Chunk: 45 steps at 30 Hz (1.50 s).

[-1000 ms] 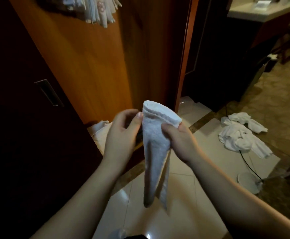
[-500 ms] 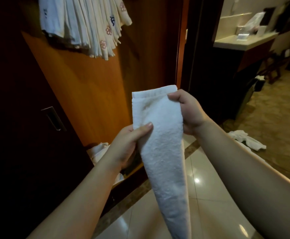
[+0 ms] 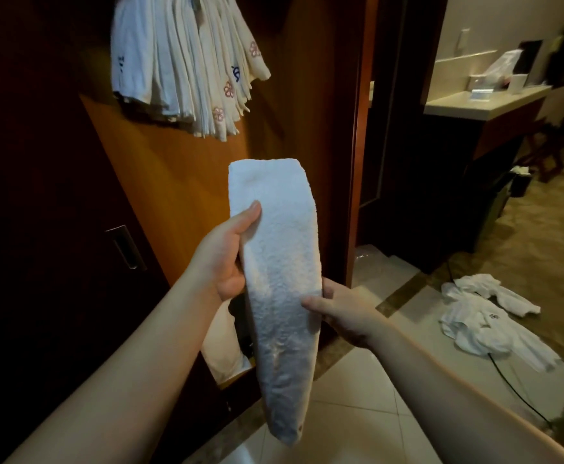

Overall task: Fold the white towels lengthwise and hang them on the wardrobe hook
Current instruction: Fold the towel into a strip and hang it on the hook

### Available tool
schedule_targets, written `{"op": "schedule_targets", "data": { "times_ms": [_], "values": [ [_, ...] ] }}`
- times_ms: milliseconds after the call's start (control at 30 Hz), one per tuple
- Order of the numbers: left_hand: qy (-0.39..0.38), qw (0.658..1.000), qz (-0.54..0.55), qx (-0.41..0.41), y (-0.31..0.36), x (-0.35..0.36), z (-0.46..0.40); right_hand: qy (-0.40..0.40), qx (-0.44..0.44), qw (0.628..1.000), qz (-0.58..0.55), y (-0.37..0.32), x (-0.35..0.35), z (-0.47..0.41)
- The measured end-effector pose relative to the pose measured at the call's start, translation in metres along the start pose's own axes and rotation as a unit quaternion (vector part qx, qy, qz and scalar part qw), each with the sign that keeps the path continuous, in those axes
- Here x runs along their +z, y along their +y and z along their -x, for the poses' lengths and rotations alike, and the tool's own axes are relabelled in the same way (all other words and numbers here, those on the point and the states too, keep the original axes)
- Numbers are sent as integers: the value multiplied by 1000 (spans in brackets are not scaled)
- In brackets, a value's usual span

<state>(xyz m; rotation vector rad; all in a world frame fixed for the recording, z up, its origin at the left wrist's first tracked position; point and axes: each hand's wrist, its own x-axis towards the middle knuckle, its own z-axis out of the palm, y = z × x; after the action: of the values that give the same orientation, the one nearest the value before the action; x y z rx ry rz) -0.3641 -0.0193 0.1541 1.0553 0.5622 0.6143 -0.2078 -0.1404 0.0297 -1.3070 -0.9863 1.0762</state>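
Nubby white terry-cloth towel (image 3: 280,262), glossy grained wood wardrobe door (image 3: 173,182), polished floor tiles (image 3: 351,413).

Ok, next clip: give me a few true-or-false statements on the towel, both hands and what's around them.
1. Both hands hold the folded white towel. True: the left hand grips higher up, the right hand lower.
2. The held towel already hangs on the hook. False: it is in the hands, below the hanging towels.
3. White cloths lie on the floor at right. True.
4. The hanging towels are all plain. False: some bear flower marks.
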Motion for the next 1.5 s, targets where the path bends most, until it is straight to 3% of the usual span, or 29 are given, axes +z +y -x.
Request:
{"op": "schedule_targets", "data": {
  "times_ms": [133, 300, 433, 600, 800, 967, 1133, 1300, 1400, 1500],
  "values": [
    [11, 1000, 0, 16, 14, -2, -1, 60, -23, 996, 60, 1, 15, -2],
    [11, 999, 11, 41, 32, -2, 4, 145, -101, 984, -2, 0, 25, -8],
    [3, 998, 13, 62, 43, -1, 8, 198, -163, 964, 69, -9, 34, -5],
    [-20, 997, 17, 76, 53, -1, 11, 181, -181, 963, 82, -29, 35, 4],
    [-67, 994, 37, 73, 63, 0, 12, 15, -139, 990, -8, -40, 26, 9],
    [-112, 992, 27, 50, 70, 1, 12, -19, -146, 986, -77, -45, 25, 10],
    [-97, 992, 23, 75, 76, 1, 11, 78, -168, 975, -121, -48, 26, 14],
    [-61, 991, 62, 103, 74, 7, 11, 238, -241, 938, 76, -58, 30, 17],
    [-36, 991, 66, 114, 74, 16, 9, 249, -273, 925, 89, -59, 27, 13],
    [6, 992, 56, 114, 75, 24, 5, 202, -237, 950, 31, -55, 16, 9]
  ]
}}
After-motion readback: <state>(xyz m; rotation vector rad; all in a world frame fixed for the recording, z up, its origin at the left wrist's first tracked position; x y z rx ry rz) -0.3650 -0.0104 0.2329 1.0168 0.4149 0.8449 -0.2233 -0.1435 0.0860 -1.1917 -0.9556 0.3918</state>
